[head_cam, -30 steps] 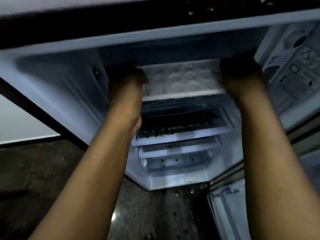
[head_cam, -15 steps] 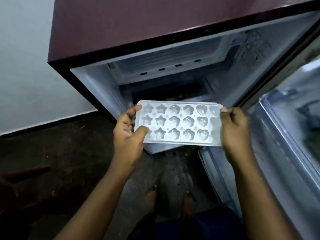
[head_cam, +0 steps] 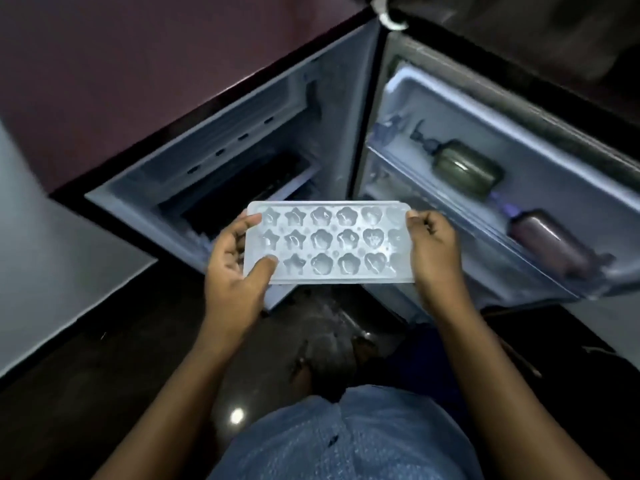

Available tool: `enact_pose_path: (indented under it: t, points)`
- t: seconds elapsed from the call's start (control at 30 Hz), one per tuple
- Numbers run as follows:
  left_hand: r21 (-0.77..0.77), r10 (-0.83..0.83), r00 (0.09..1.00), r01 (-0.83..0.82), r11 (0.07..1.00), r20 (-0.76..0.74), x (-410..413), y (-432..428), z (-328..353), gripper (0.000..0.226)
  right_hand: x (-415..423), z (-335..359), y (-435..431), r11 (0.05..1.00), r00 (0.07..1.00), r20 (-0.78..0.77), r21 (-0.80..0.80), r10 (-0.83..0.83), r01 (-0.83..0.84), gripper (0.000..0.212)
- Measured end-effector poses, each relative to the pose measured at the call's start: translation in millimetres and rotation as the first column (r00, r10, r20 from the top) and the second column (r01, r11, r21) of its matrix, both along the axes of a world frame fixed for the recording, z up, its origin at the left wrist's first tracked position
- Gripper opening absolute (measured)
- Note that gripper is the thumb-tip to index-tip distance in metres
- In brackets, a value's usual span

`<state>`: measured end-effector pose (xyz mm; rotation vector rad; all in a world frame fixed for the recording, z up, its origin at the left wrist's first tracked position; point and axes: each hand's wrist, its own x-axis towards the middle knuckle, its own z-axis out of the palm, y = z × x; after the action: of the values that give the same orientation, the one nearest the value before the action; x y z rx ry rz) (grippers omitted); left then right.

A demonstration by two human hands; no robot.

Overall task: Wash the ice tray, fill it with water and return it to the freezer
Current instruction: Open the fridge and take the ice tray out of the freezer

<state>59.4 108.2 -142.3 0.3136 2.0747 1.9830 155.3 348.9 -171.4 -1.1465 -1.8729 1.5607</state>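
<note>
The translucent white plastic ice tray (head_cam: 329, 244) with star, flower and heart moulds is level in mid-air, in front of the open freezer compartment (head_cam: 242, 188) and above the dark floor (head_cam: 104, 341). The left hand (head_cam: 232, 268) grips one short end, thumb on top and fingers curled round the far edge. The right hand (head_cam: 433, 251) pinches the opposite end.

It looks light and empty, probably thin and a bit flexible, likely cold and slick. Gripping both ends is the sensible hold. Once it is filled it will need carrying flat, or it spills.

To the right, the open fridge door (head_cam: 450, 109) juts out. An olive-green bottle (head_cam: 467, 171) and a brownish bottle (head_cam: 550, 244) lie on its door shelf (head_cam: 433, 209). That door could catch an elbow on the turn away. Bare feet (head_cam: 329, 358) stand directly below the tray.
</note>
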Motion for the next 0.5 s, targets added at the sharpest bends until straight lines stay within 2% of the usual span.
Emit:
enact_pose_path:
  t: [0.1,0.17,0.37,0.5]
  points:
    - [0.039,-0.114,0.993,0.114,0.993,-0.001,-2,13,7,0.046,29,10,2,0.987,0.99,-0.052,-0.097,-0.13,0.125,0.024]
    - [0.07,-0.186,0.983,0.186,0.98,-0.006,2,27,10,0.043,53,14,2,0.97,0.972,-0.086,-0.128,-0.22,0.208,0.032]
    - [0.085,-0.405,0.914,0.403,0.911,0.01,33,78,10,0.037,136,23,2,0.892,0.892,-0.079,-0.118,-0.446,0.436,0.035]
    - [0.074,-0.539,0.842,0.537,0.84,0.008,65,111,16,0.035,190,26,7,0.817,0.814,-0.09,-0.129,-0.574,0.562,0.028]
